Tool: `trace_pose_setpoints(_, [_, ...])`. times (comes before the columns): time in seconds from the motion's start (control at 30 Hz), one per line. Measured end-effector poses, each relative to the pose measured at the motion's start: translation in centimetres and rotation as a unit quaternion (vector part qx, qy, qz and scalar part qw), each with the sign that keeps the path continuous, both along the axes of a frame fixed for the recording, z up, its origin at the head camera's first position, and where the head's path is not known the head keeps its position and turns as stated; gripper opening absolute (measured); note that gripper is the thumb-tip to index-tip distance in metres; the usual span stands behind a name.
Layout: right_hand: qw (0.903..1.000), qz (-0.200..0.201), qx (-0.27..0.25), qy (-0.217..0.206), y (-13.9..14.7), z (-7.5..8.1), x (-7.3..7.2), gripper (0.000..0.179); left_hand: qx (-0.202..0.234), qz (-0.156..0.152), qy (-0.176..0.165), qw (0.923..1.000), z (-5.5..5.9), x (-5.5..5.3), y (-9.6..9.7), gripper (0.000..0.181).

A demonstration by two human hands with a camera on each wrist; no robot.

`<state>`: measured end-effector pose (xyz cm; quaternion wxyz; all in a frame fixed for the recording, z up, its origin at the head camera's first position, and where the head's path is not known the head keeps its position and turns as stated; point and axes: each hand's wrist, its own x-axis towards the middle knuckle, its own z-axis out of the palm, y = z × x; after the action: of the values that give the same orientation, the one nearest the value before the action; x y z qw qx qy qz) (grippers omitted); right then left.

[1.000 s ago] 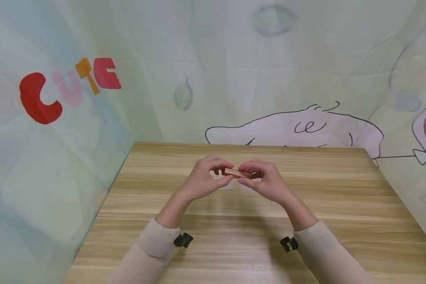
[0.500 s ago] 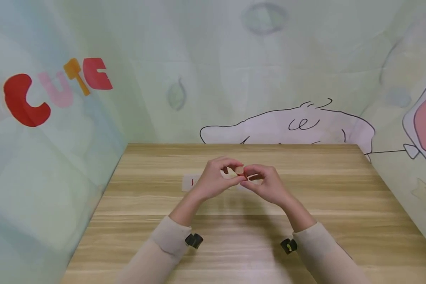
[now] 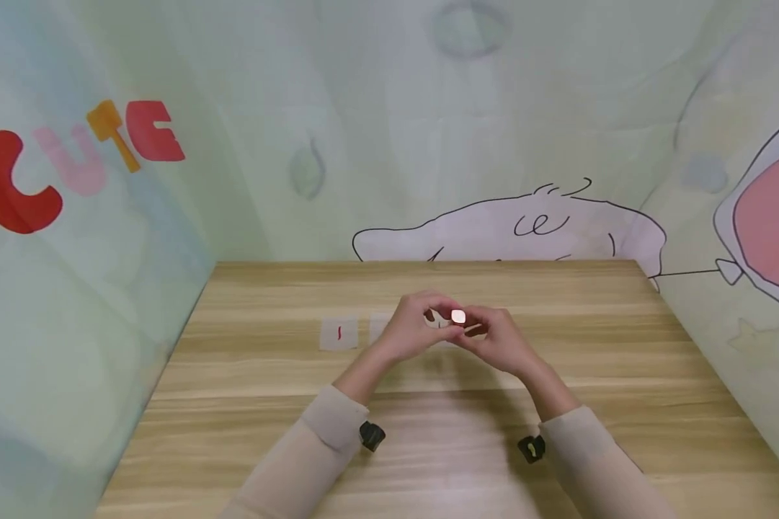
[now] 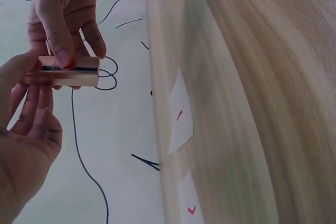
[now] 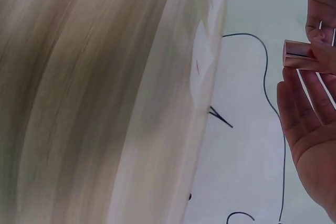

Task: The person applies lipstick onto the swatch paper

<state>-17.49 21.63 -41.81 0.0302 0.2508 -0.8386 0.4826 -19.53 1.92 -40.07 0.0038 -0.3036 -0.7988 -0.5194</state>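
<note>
A shiny rose-gold lipstick tube (image 3: 458, 316) is held up above the table between both hands, its pale squarish end facing the head camera. Its side and a thin seam show in the left wrist view, where the tube (image 4: 79, 72) lies level. My left hand (image 3: 415, 330) pinches one end with thumb and fingers. From the other side, my right hand (image 3: 501, 340) pinches it too, thumb and fingertips on the tube's body. In the right wrist view one flat end of the tube (image 5: 299, 55) sticks out past the fingers.
White paper slips lie on the wood-grain table (image 3: 266, 404): one with a red stroke (image 3: 339, 334), another (image 3: 379, 324) partly behind the left hand, more behind the hands. A printed cloth backdrop (image 3: 246, 144) stands at the table's back and sides.
Both hands have moved right over the table with the lipstick tube, uncovering paper slips on the left. The tube has turned from lying sideways to end-on toward the head camera.
</note>
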Motion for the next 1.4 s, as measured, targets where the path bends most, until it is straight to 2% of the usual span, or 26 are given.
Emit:
trace_pose_setpoints(0.13, [1.0000, -0.007, -0.002, -0.005, 0.6, -0.7, -0.3, 0.026, -0.004, 0.000, -0.005, 1.0000, -0.9, -0.4, 0.8, 0.024])
trace_pose_setpoints(0.4, [0.9990, -0.015, 0.005, -0.043, 2.5, -2.4, -0.9, 0.026, -0.008, 0.007, -0.027, 0.9996, -2.9, -1.2, 3.2, 0.024])
trace_pose_setpoints(0.57, [0.9986, -0.019, 0.011, -0.048, 3.6, -3.4, -1.3, 0.023, -0.016, 0.015, -0.029, 0.9993, -4.0, -1.5, 4.6, 0.024])
trace_pose_setpoints(0.73, [0.9984, -0.021, 0.017, -0.050, 4.6, -4.4, -1.6, 0.019, -0.017, 0.014, -0.050, 0.9985, -4.6, -1.8, 5.7, 0.025])
trace_pose_setpoints(1.0, [0.9974, -0.030, 0.045, -0.047, 5.8, -5.2, -1.8, 0.023, -0.014, 0.009, -0.079, 0.9967, -5.6, -2.2, 7.2, 0.023])
trace_pose_setpoints(1.4, [0.9967, -0.031, 0.065, -0.037, 5.9, -5.9, -1.8, 0.027, -0.032, 0.009, -0.066, 0.9973, -6.5, -2.1, 7.4, 0.024])
